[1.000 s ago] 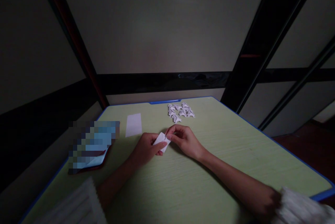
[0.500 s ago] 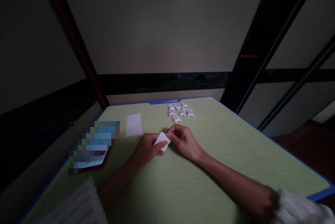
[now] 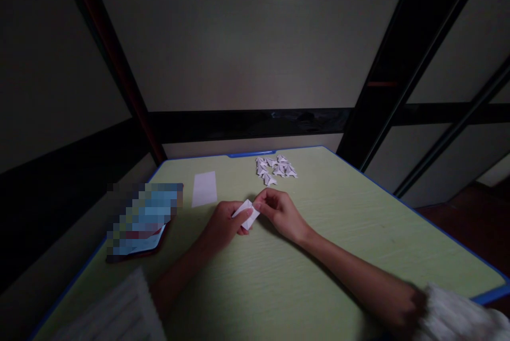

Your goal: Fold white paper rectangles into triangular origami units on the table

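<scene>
folded white paper piece: mid-table, pinched between left hand and right hand, fingers closed on it. green table, blue rim: near and right areas bare. far edge: pile of folded pieces. far left: white slip. left edge: blurred object. dim walls, dark beams behind.

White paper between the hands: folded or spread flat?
Folded: the white paper shows angled flaps, pinched between left hand and right hand.

Dim, murky light; the small white folded paper piece shows brightest on the pale green blue-edged tabletop. Wide-angle distortion slants the dark side beams.
</scene>
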The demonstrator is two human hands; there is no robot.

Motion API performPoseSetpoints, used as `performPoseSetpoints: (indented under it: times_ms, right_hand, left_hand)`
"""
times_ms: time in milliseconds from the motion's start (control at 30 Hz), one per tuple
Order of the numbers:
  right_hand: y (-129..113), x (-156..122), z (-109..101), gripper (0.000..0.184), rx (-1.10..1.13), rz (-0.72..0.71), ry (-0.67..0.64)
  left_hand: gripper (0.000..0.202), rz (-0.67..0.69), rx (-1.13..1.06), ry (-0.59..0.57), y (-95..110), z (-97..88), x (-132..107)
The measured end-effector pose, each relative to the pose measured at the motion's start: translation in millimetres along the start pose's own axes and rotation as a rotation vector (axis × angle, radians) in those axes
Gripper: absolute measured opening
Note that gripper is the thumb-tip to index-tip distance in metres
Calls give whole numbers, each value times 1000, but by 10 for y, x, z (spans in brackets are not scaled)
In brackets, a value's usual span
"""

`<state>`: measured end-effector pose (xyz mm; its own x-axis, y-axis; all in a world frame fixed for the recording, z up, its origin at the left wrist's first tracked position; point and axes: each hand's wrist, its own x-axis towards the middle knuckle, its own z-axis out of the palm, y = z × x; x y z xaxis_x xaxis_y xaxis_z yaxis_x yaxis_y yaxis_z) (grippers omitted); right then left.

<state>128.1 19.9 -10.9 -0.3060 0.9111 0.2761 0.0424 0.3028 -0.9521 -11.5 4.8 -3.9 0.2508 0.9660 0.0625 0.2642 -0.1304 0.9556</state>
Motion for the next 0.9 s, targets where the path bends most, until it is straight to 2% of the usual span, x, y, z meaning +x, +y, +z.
performPoseSetpoints:
  times_ms: [133,200,333,467,600,767,900]
  right_hand:
    - [-17,17,-36,18,65,34,-67]
    - [-29,14,-56,21,56,57,-139]
    - [-59,-19,-74,23,57,80,-302]
    - [-94,-65,-65,27,114,93,-380]
    - [-102,-92,-35,26,199,75,-376]
    - [-56,-107,47,25,354,38,-315]
    - [-42,-97,97,23,518,36,-297]
  left_hand:
    - [24,-14,-37,-18,-18,-16,11]
    - [24,-26,-66,-34,-23,-21,17]
    - [25,-57,-121,-105,-7,-22,13]
    - [24,-110,-188,-182,28,-23,-11]
    - [20,-107,-297,-213,40,-34,-43]
    - [19,-24,-410,-198,48,-25,-79]
    - [20,-18,-459,-190,49,-9,-73]
